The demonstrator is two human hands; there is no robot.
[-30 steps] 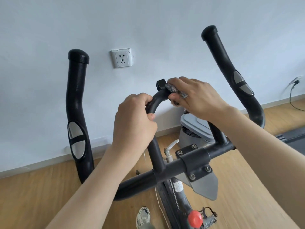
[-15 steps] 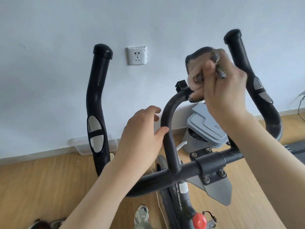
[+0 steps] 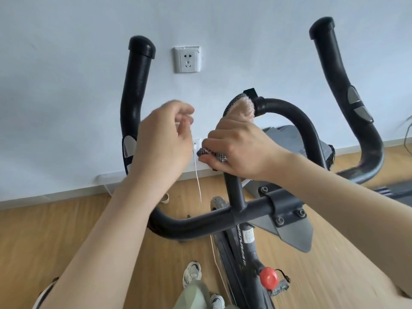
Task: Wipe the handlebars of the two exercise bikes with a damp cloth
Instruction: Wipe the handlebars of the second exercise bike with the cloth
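One exercise bike's black handlebars point(image 3: 200, 221) fill the view, with two upright horns and a centre loop point(image 3: 289, 110). My right hand point(image 3: 240, 150) grips a cloth point(image 3: 242, 108) wrapped round the left side of that loop. The cloth is pinkish with a black-and-white checked edge, and it sticks out above and below my fingers. My left hand point(image 3: 165, 137) hangs in the air just left of the loop, off the bar, fingers loosely curled and blurred, holding nothing I can see. No second bike is in view.
A wall socket point(image 3: 188, 59) sits between the horns, and a white cable point(image 3: 198, 179) hangs from a lower socket. A grey lidded bin point(image 3: 312, 148) stands behind the loop. A red knob point(image 3: 268, 278) is on the bike frame. My shoes point(image 3: 191, 273) stand on the wooden floor.
My left hand has let go of the loop and moved up and to the left. My right hand has carried the cloth from above the loop's top down onto its left side.
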